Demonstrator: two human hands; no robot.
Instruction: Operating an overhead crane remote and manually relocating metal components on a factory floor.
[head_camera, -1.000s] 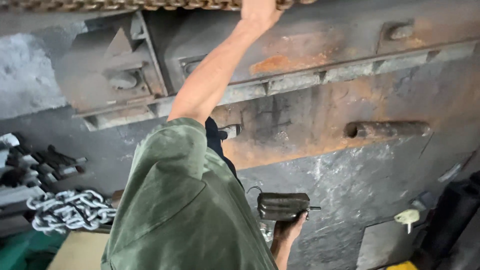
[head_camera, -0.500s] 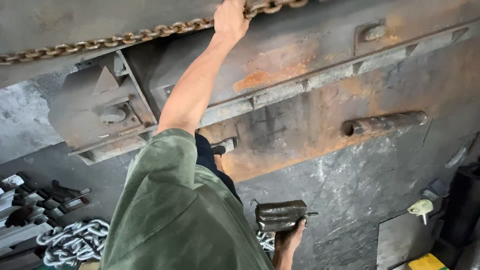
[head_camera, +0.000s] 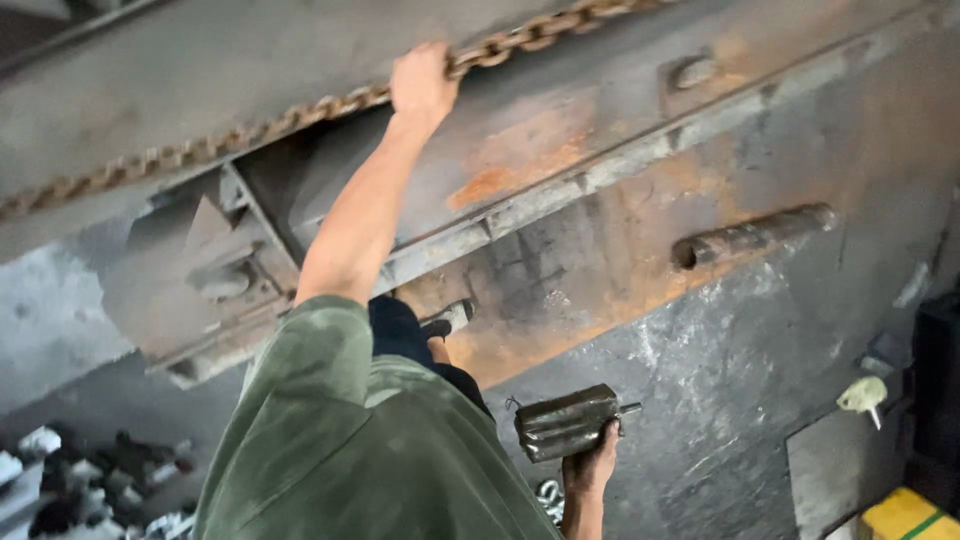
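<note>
The left hand (head_camera: 422, 85) is gripping a rusty chain (head_camera: 300, 115), its fingers curled tight over the links high up at the top of the view, with the bare arm stretching straight up to it from a green sleeve (head_camera: 320, 400). The chain is running slantwise along the upper edge of a big steel beam (head_camera: 600, 130), rising from the left edge toward the top right, and it is lying against the metal on both sides of the hand.

The right hand (head_camera: 590, 470) is clasping a dark, ribbed metal block (head_camera: 567, 422) low in the view, fingers wrapped closed around its lower end. The block is lying roughly level above the fist, and a thin pin is sticking out of its right end. It is being held in the air, apart from the beam, in front of the grey floor.

The beam is showing orange rust patches, and a long flange is crossing its face. A short rusty bar (head_camera: 755, 235) is jutting from the steel plate below, well to the right of both hands. A bolted bracket (head_camera: 215, 270) is sitting at the left, under the chain. A shoe (head_camera: 447, 320) is peeking out just beyond the sleeve. A pale handled tool (head_camera: 863, 395) is lying on the floor at the right, near a yellow box (head_camera: 905, 515). Blurred metal parts (head_camera: 90, 480) are piling in the bottom left corner.
</note>
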